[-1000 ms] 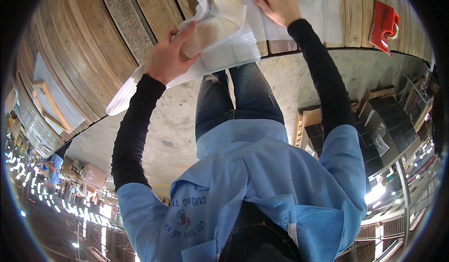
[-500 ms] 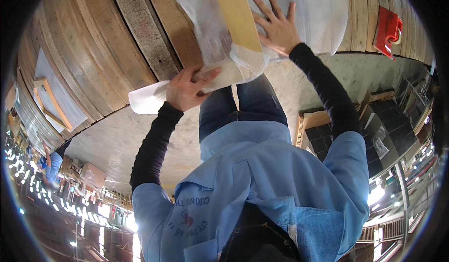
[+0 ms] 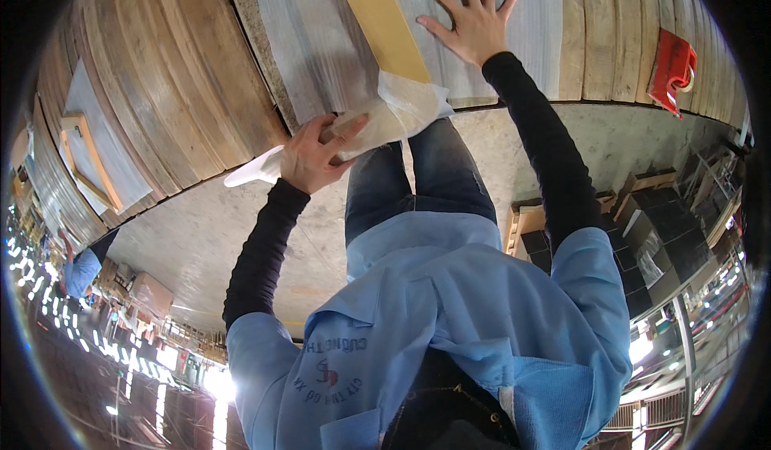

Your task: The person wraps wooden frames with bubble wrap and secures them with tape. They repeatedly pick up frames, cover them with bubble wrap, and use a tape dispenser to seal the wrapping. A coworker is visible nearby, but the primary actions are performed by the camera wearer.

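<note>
A thin, translucent white wrapping sheet lies spread over the slatted wooden table before me. Across it runs a flat tan strip, its near end tucked under a turned-up fold of the sheet. My left hand is closed around the sheet's near edge at the table's front, with a white flap sticking out to its left. On the sheet, right of the strip, my right hand rests flat with fingers spread, holding nothing.
A red tape dispenser sits at the table's right. Farther left, a wooden frame lies on another pale sheet, near a person in blue. Dark panelled boxes stand on the floor at right.
The sheet now lies flatter and smoother, and its far part has shifted left. My right hand has moved slightly farther away; my left hand keeps its hold on the near edge.
</note>
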`<state>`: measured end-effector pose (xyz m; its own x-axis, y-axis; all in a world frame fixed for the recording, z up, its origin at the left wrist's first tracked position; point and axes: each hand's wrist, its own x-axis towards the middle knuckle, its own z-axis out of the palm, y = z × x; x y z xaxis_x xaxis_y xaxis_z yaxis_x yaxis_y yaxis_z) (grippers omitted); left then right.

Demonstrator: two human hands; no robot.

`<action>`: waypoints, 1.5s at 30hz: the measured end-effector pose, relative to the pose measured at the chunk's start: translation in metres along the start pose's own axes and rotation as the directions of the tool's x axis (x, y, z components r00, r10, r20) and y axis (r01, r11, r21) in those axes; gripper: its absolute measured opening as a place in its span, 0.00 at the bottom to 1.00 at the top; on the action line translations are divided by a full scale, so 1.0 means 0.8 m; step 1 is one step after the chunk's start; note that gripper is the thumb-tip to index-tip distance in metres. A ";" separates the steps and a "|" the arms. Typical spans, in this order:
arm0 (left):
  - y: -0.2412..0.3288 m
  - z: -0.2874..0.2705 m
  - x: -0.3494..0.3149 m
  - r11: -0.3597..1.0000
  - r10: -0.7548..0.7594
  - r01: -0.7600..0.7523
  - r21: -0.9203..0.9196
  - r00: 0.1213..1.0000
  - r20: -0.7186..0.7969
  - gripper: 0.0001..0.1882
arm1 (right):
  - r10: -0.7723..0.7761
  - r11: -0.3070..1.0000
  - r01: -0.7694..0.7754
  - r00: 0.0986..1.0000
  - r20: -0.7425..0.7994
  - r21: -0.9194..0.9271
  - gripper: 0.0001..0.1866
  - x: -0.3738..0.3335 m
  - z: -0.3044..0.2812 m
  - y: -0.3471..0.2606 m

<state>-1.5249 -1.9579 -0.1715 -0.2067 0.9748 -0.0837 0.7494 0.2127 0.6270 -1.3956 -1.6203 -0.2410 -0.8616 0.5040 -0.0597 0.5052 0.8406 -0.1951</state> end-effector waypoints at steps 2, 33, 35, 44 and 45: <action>-0.013 -0.010 -0.005 0.999 -0.038 0.037 0.025 0.998 0.045 0.47 | 0.024 1.000 -0.024 1.000 -0.014 0.000 0.39 0.014 -0.002 0.000; -0.157 -0.082 0.023 0.968 0.052 -0.110 0.227 0.968 0.245 0.46 | -0.873 0.479 0.878 0.473 0.113 0.025 0.10 0.240 0.014 -0.227; -0.159 -0.083 0.021 0.986 0.008 -0.045 0.159 0.975 0.224 0.45 | -0.948 0.301 0.954 0.300 -0.107 0.014 0.08 0.217 -0.029 -0.235; -0.173 -0.082 0.022 0.979 -0.202 0.194 0.060 0.961 0.188 0.47 | -0.863 0.500 0.866 0.497 0.093 0.014 0.17 0.058 -0.074 -0.123; -0.175 -0.078 0.019 0.982 -0.189 0.186 0.037 0.966 0.176 0.48 | -0.841 0.537 0.843 0.533 0.093 0.025 0.22 0.048 -0.065 -0.112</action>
<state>-1.6724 -1.9772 -0.2118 -0.2304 0.9132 -0.3361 0.7205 0.3923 0.5718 -1.4711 -1.6662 -0.1753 -0.8888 -0.4564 0.0408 -0.4559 0.8718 -0.1793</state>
